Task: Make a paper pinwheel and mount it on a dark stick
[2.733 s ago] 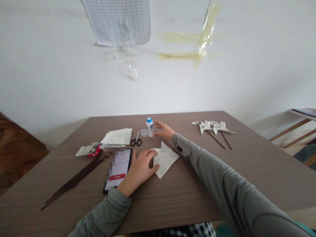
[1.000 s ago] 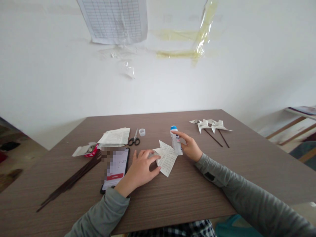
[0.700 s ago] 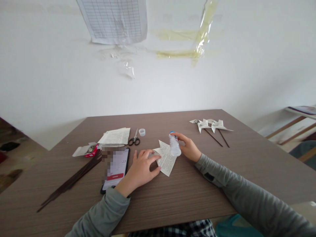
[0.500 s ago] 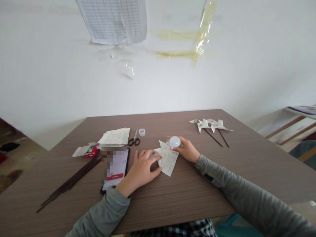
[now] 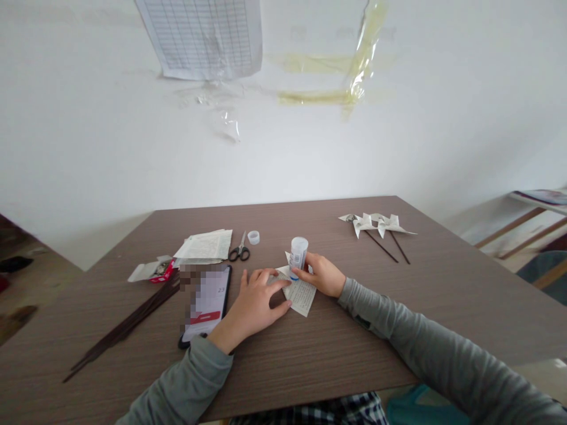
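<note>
In the head view, my right hand is wrapped round a white glue stick, which stands nearly upright with its lower end against the printed paper piece. That paper is cut and partly folded, with pointed corners, and lies on the table in front of me. My left hand rests at the paper's left side, fingers apart, the fingertips touching its edge. Where the glue stick meets the paper is partly hidden by my fingers. A loose white cap sits farther back.
Black-handled scissors, a stack of printed paper, a small red box, dark thin sticks and a phone lie to the left. Two paper pinwheels on sticks lie at the back right of the table.
My right hand has moved left with the glue stick and turned it more upright, so its side now shows. My left hand and the paper have stayed in place.
</note>
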The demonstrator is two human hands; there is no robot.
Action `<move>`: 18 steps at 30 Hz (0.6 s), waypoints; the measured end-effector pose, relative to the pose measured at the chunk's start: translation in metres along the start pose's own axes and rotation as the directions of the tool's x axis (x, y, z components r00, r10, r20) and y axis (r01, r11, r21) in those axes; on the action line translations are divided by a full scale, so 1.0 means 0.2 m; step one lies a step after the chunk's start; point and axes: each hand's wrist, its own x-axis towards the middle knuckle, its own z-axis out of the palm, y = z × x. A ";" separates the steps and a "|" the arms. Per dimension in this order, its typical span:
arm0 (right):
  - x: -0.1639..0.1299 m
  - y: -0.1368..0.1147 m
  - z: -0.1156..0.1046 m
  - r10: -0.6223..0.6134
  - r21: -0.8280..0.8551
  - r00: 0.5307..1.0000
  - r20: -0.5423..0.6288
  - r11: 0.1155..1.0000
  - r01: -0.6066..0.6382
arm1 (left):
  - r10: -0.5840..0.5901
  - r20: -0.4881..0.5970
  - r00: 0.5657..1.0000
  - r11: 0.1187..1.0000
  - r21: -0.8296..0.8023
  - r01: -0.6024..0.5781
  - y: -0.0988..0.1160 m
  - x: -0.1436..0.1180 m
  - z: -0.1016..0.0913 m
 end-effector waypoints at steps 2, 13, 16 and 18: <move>0.00 0.00 0.01 -0.016 -0.014 1.000 -0.010 1.000 0.016 | 0.002 -0.010 1.000 1.000 0.000 -0.002 -0.01 0.00 0.01; 0.00 0.00 0.01 -0.051 -0.064 0.999 0.009 0.997 0.051 | -0.006 0.016 1.000 1.000 0.004 0.006 0.00 0.00 -0.01; 0.00 0.00 0.00 -0.063 -0.075 0.998 0.021 0.995 0.064 | -0.002 -0.008 1.000 1.000 -0.009 0.002 0.00 0.00 0.00; 0.00 0.00 0.00 -0.069 -0.068 0.997 0.017 0.995 0.070 | -0.002 -0.019 1.000 1.000 -0.014 0.002 0.00 0.00 0.00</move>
